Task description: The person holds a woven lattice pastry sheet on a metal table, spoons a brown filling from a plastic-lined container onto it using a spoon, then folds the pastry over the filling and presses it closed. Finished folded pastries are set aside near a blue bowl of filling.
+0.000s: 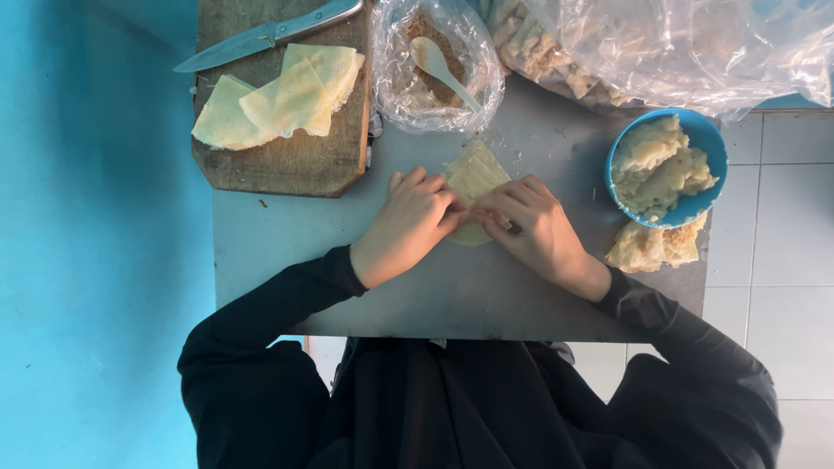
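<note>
Black sleeves (287, 304) are sitting closest to me, reaching up onto the grey table (287, 234). At ten o'clock, a knife (269, 35) and cut wrappers (278, 97) are lying on the wooden board (287, 165). I'm seeing my left hand (407, 224) and right hand (532, 227) coming together at centre, fingertips pressing down on a pale folded wrapper (473, 178). At twelve, a spoon (441, 69) is resting in a plastic bag (395, 87). At two o'clock, a blue bowl (711, 143) is holding dough.

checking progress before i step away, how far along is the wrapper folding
Done: folded pieces fill the blue bowl, with more beside it. In hand: the left hand and right hand fold one wrapper. Left: cut wrappers on the cutting board, and filling in the bag.
</note>
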{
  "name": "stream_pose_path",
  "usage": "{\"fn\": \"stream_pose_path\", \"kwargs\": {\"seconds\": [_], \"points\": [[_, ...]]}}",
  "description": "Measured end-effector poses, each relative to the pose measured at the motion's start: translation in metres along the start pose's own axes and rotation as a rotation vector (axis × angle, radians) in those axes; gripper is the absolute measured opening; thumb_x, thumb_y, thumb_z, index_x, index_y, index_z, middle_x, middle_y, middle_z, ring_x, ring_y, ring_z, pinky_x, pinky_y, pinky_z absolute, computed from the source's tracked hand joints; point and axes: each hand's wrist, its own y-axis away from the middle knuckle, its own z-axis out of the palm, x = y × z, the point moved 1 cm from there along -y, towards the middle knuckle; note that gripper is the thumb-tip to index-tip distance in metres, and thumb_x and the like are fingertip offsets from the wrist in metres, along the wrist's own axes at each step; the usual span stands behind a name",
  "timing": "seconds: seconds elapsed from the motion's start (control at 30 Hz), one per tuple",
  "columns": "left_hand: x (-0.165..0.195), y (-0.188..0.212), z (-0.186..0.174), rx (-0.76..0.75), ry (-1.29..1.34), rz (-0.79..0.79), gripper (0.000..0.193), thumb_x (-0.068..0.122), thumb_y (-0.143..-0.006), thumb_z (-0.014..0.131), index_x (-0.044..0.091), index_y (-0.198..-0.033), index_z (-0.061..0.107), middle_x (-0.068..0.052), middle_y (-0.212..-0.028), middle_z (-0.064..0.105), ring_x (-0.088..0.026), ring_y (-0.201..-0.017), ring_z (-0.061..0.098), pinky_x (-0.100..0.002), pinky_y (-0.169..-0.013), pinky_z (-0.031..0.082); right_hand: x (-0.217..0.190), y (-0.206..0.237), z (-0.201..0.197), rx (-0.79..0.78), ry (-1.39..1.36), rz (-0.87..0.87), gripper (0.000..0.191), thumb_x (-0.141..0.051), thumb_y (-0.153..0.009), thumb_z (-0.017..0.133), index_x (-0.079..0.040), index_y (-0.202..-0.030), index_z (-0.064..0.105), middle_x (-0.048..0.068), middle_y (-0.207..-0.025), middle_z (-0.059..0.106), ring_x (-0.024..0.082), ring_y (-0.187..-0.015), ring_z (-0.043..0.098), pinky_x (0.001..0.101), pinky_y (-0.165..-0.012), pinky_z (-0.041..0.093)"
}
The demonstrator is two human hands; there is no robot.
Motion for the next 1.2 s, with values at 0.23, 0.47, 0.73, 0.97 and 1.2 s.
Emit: {"fn": "stream_pose_path", "kwargs": {"seconds": [0.23, 0.47, 0.73, 0.97, 1.2], "points": [[0.006, 0.001, -0.006, 0.05, -0.087, 0.056, 0.016, 0.022, -0.092, 0.072, 0.009, -0.101, 0.071, -0.003, -0.098, 0.066, -0.026, -0.098, 0.054, -0.041, -0.087, 0.036, -0.001, 0.005, -0.003, 0.036, 0.117, -0.186, 0.025, -0.009, -0.083, 0.08, -0.006, -0.108, 0.073, 0.008, -0.107, 0.067, 0.028, -0.098, 0.061, 0.0388, -0.085, 0.055], [0.022, 0.008, -0.001, 0.153, -0.331, 0.169, 0.019, 0.021, -0.092, 0.073, 0.008, -0.103, 0.065, -0.003, -0.1, 0.065, -0.023, -0.106, 0.056, -0.038, -0.09, 0.038, 0.006, 0.003, -0.001, 0.015, 0.092, -0.178, 0.028, -0.009, -0.087, 0.08, -0.003, -0.114, 0.072, 0.008, -0.107, 0.068, 0.027, -0.097, 0.063, 0.0383, -0.085, 0.055], [0.016, 0.008, 0.0, 0.125, -0.446, 0.173, 0.021, 0.016, -0.084, 0.074, 0.012, -0.103, 0.068, 0.0, -0.102, 0.065, -0.021, -0.108, 0.056, -0.035, -0.091, 0.038, 0.006, 0.001, -0.002, 0.053, 0.123, -0.205, 0.023, -0.01, -0.086, 0.08, -0.007, -0.108, 0.073, 0.007, -0.106, 0.068, 0.027, -0.097, 0.063, 0.038, -0.086, 0.055], [0.009, 0.001, 0.001, 0.122, -0.204, 0.106, 0.016, 0.021, -0.09, 0.076, 0.012, -0.103, 0.07, 0.002, -0.105, 0.063, -0.022, -0.105, 0.052, -0.04, -0.091, 0.037, 0.008, -0.001, -0.003, 0.027, 0.096, -0.204, 0.031, -0.01, -0.083, 0.082, -0.005, -0.113, 0.072, 0.01, -0.11, 0.065, 0.03, -0.1, 0.062, 0.04, -0.088, 0.055], [0.01, 0.002, -0.005, 0.083, -0.201, 0.134, 0.018, 0.02, -0.089, 0.075, 0.012, -0.104, 0.071, 0.0, -0.106, 0.062, -0.024, -0.107, 0.051, -0.04, -0.091, 0.036, 0.009, 0.003, -0.002, 0.01, 0.096, -0.179, 0.032, -0.011, -0.083, 0.082, -0.005, -0.113, 0.072, 0.009, -0.109, 0.066, 0.03, -0.1, 0.061, 0.0398, -0.087, 0.055]]}}
